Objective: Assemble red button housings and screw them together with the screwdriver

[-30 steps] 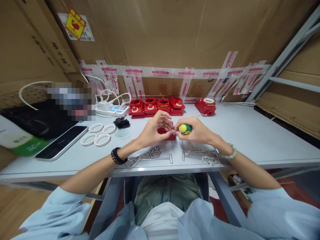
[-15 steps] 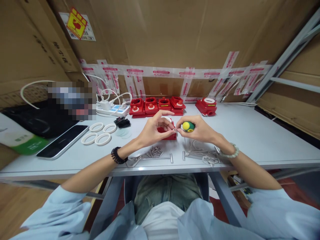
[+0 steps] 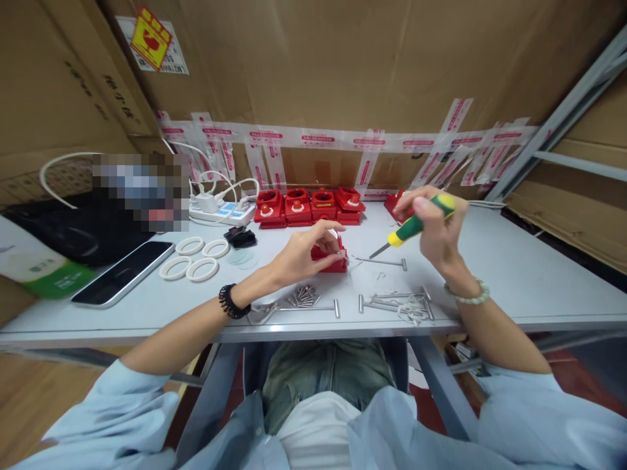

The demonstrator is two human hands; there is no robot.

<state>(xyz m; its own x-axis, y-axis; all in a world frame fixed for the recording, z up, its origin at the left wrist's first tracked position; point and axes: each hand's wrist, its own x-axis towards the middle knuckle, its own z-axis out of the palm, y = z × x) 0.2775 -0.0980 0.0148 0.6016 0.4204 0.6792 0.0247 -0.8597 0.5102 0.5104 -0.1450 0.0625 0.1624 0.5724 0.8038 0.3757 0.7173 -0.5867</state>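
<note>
My right hand is wrapped around the green and yellow handle of a screwdriver. Its metal blade slants down and left, above a small T-shaped metal bar on the table. Over a red box in the middle, my left hand has thumb and fingers pinched at the box's right end. What lies in that pinch is too small to make out. The left fingers hide much of the box. Nearer me lie a pile of screws and more T-shaped metal bars with white cord.
Several red boxes line the back by a power strip. On the left are white rings, clear discs, black pieces and a phone. A cardboard wall stands behind the table.
My right hand has moved away from the left fingertips, up and right, and the screwdriver now points down and left. The left hand has stayed nearly in place.
</note>
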